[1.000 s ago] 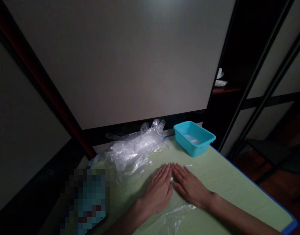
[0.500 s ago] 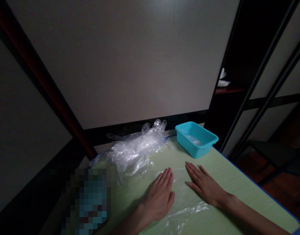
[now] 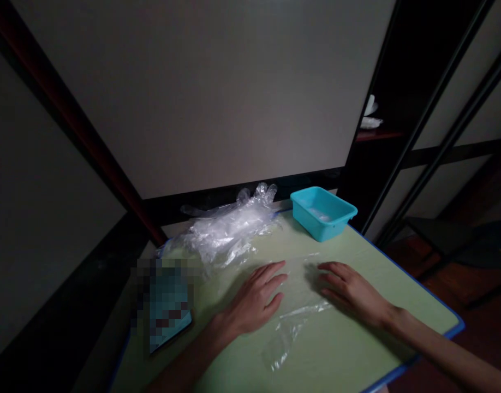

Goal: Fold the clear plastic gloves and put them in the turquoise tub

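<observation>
A: Which step do we have in hand?

B: We judge it to be spreading the clear plastic film (image 3: 305, 311) flat on the green table (image 3: 328, 355). It lies at the lower centre of the frame, mostly between our 2 hands.

A: How do the hands stand?

B: Our left hand (image 3: 256, 300) is loosely spread, thumb well away from the fingers, gripping nothing. Our right hand (image 3: 352, 289), right of centre, arches with its fingers bent and parted, and we see nothing held there.

A: What does the next move call for?

B: A light, level touch, in our judgement; film this thin wrinkles easily.

A: And what escapes us?

B: In this dim light we cannot tell whether our fingertips touch the film, whose outline fades into the green. The pile of clear plastic gloves (image 3: 234, 226) hides its own layers, the contents of the turquoise tub (image 3: 332, 231) are unclear, and the object at lower left (image 3: 171, 300) is pixelated. The table's near side leaves the bottom of the frame.
</observation>
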A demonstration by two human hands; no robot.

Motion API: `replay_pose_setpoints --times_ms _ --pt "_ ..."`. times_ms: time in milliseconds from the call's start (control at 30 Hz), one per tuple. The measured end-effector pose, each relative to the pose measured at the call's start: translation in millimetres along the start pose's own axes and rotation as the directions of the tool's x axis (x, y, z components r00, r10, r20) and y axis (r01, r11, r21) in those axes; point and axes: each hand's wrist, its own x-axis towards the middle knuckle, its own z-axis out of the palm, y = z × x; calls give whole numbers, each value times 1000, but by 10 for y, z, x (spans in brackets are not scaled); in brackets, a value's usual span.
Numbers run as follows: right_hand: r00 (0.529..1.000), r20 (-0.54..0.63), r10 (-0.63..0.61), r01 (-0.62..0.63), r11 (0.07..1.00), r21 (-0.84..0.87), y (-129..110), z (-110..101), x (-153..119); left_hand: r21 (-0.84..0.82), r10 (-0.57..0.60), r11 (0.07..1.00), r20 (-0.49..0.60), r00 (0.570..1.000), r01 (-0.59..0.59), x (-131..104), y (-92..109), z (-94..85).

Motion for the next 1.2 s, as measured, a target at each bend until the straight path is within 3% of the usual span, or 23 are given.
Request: replay_pose_setpoints --times_ms 67,133,267,400,533,667,867,967,1133,1200 --pt "986 9 -164 164 986 -28 -236 -26 26 -133 -12 991 -38 999 7 -83 -11 -9" --pt "928 25 -371 371 926 -71 -469 4 59 -262 -68 963 -45 997 54 -161 -32 31" --pt "847 31 -530 531 843 -90 -791 107 131 -529 -282 814 2 960 240 -267 -75 166" --pt "842 71 -535 539 839 -74 -882 136 207 -739 -393 617 7 919 270 -300 -96 245" --pt "872 93 -481 486 873 -45 -864 84 280 -792 -433 544 18 901 277 -301 -108 277" --pt "909 111 -401 405 914 -6 -796 0 330 -817 -434 522 -10 901 243 -304 -104 310" --pt "812 169 -559 575 815 -69 -775 -6 336 -815 -443 531 -32 896 233 -300 -90 318" --pt "793 146 -592 605 793 -72 -826 70 316 -812 -448 528 -19 894 248 -299 -85 310" --pt "803 143 -579 586 811 -5 -867 89 331 -808 -463 518 13 886 282 -294 -72 298" --pt "836 147 -529 518 849 108 -846 44 378 -800 -465 523 22 885 295 -292 -76 294"
